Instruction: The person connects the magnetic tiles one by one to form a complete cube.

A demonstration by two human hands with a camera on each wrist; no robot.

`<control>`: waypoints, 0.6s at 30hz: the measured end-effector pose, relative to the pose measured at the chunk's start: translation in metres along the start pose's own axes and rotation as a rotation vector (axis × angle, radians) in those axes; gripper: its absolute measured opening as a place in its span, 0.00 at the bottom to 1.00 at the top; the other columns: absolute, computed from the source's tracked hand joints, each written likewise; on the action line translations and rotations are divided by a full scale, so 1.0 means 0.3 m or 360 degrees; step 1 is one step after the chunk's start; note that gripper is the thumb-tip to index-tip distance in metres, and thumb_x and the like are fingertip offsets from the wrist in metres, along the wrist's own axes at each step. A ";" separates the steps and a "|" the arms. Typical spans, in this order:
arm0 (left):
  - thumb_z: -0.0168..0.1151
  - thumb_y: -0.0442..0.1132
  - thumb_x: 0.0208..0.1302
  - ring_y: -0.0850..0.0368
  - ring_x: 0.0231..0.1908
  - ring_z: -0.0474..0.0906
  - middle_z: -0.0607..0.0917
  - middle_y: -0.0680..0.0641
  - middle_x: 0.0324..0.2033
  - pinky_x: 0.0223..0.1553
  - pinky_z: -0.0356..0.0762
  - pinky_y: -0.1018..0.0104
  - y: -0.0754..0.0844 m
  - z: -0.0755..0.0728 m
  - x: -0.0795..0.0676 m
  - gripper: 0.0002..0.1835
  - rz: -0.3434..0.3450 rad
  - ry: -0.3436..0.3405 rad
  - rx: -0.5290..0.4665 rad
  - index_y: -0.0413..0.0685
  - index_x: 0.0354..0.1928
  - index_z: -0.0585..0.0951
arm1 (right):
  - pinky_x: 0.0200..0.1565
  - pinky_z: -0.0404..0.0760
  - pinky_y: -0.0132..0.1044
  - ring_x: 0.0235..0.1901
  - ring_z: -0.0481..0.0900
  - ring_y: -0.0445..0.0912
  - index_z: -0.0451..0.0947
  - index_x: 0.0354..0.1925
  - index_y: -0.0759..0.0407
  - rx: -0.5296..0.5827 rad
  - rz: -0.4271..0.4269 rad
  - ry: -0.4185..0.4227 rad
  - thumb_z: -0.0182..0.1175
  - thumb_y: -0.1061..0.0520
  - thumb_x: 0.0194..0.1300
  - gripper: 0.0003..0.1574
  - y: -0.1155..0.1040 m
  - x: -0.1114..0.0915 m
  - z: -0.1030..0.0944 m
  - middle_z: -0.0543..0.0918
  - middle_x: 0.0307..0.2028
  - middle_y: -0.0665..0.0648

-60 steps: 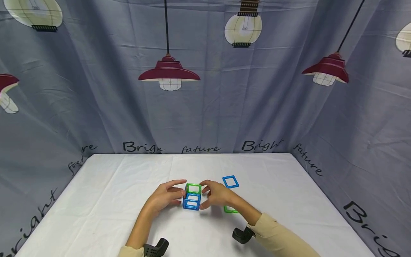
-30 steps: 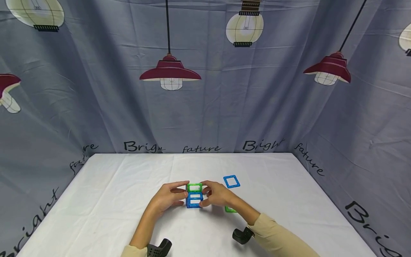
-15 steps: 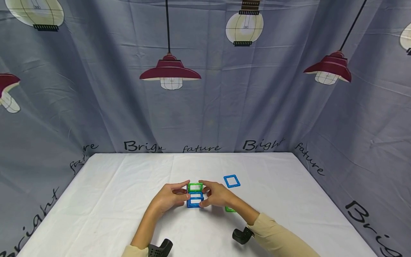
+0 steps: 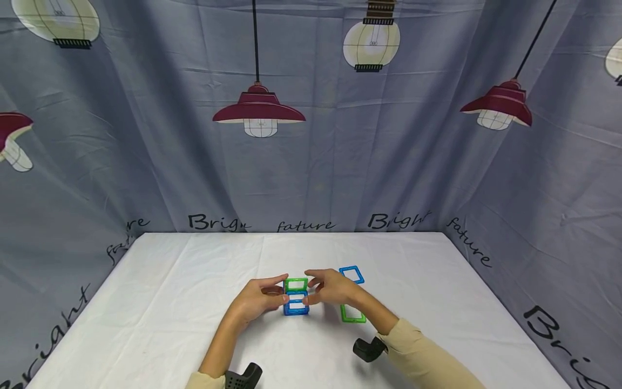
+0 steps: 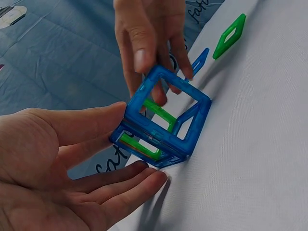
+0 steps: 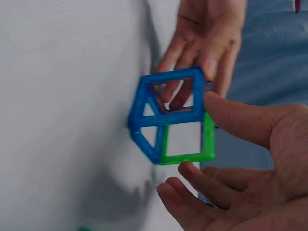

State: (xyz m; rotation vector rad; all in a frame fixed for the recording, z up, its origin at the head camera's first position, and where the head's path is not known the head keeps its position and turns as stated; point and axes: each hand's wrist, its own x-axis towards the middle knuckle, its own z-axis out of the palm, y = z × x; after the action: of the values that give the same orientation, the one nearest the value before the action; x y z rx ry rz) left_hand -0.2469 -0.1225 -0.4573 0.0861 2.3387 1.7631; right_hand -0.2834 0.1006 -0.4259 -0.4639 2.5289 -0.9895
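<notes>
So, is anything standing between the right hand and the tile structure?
Nothing visible does. The right hand has its thumb tip at or very near an edge of the tile structure. The left hand is on the opposite side, and the loose blue tile and loose green tile lie off to the right, not between.

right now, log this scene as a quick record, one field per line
in work: open box of blue and green frame tiles
left hand: grips the box's left side
right hand: at the box's right side, thumb by a blue edge; firmness of hold unclear
loose pieces: blue tile and green tile, right of the box
surface: white-covered table
backdrop: grey-blue curtain printed with lamps and lettering
</notes>
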 end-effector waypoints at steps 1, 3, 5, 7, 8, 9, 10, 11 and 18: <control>0.73 0.36 0.59 0.49 0.52 0.83 0.86 0.38 0.54 0.47 0.86 0.56 0.000 0.001 -0.001 0.32 0.0008 -0.0001 0.0003 0.47 0.67 0.78 | 0.57 0.80 0.54 0.54 0.80 0.52 0.69 0.72 0.59 0.0013 0.0004 0.0020 0.76 0.50 0.57 0.49 -0.002 0.002 -0.007 0.84 0.56 0.59; 0.73 0.36 0.59 0.46 0.55 0.82 0.85 0.37 0.56 0.48 0.86 0.55 0.001 0.003 -0.002 0.31 0.0011 0.0007 0.0001 0.47 0.67 0.78 | 0.55 0.82 0.52 0.53 0.81 0.52 0.72 0.70 0.60 0.0023 -0.0005 0.0067 0.74 0.50 0.59 0.44 -0.007 0.003 -0.018 0.85 0.54 0.59; 0.74 0.36 0.59 0.42 0.57 0.81 0.84 0.37 0.58 0.49 0.86 0.55 0.003 0.003 -0.003 0.31 0.0015 0.0011 -0.0007 0.46 0.67 0.78 | 0.53 0.83 0.50 0.50 0.82 0.51 0.76 0.66 0.60 0.0031 -0.0023 0.0121 0.72 0.51 0.62 0.36 -0.009 0.006 -0.019 0.86 0.51 0.58; 0.74 0.35 0.59 0.40 0.59 0.81 0.83 0.36 0.60 0.49 0.86 0.55 0.003 0.002 -0.004 0.32 0.0028 0.0008 -0.0018 0.45 0.67 0.78 | 0.49 0.84 0.48 0.47 0.84 0.49 0.80 0.60 0.60 0.0028 -0.0047 0.0193 0.69 0.53 0.65 0.27 -0.006 0.010 -0.014 0.87 0.48 0.57; 0.74 0.34 0.59 0.40 0.59 0.81 0.82 0.36 0.60 0.50 0.86 0.55 0.003 0.002 -0.004 0.32 0.0031 0.0008 -0.0028 0.45 0.67 0.78 | 0.48 0.84 0.46 0.45 0.84 0.48 0.82 0.57 0.60 0.0024 -0.0061 0.0231 0.68 0.54 0.66 0.23 -0.005 0.011 -0.011 0.88 0.46 0.57; 0.74 0.34 0.58 0.39 0.59 0.81 0.82 0.35 0.60 0.50 0.85 0.55 0.002 0.001 -0.004 0.32 0.0033 0.0007 -0.0039 0.45 0.67 0.78 | 0.46 0.84 0.45 0.44 0.84 0.47 0.84 0.54 0.60 0.0027 -0.0071 0.0264 0.66 0.55 0.67 0.19 -0.003 0.013 -0.007 0.88 0.44 0.56; 0.74 0.33 0.58 0.39 0.59 0.81 0.82 0.35 0.60 0.50 0.85 0.55 0.002 0.001 -0.004 0.33 0.0035 0.0007 -0.0048 0.44 0.67 0.77 | 0.44 0.84 0.44 0.42 0.84 0.47 0.85 0.51 0.60 0.0027 -0.0080 0.0299 0.65 0.56 0.68 0.15 0.000 0.017 -0.002 0.88 0.43 0.55; 0.74 0.33 0.58 0.39 0.59 0.81 0.82 0.34 0.60 0.50 0.85 0.54 0.002 0.001 -0.004 0.33 0.0036 0.0008 -0.0059 0.44 0.67 0.77 | 0.42 0.83 0.42 0.40 0.84 0.46 0.86 0.49 0.59 0.0030 -0.0087 0.0330 0.64 0.57 0.68 0.13 0.002 0.019 0.003 0.89 0.42 0.55; 0.75 0.32 0.57 0.40 0.59 0.81 0.83 0.35 0.59 0.54 0.84 0.53 -0.004 0.004 0.001 0.31 0.0022 0.0043 -0.0078 0.42 0.65 0.79 | 0.33 0.80 0.34 0.30 0.81 0.45 0.87 0.42 0.59 0.0079 -0.0041 0.0429 0.62 0.60 0.69 0.08 0.015 0.043 0.030 0.88 0.35 0.53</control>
State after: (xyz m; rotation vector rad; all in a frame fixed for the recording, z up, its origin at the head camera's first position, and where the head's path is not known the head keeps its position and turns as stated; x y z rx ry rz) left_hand -0.2468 -0.1216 -0.4587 0.0715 2.3169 1.8382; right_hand -0.2913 0.0931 -0.4381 -0.3706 2.7317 -1.1925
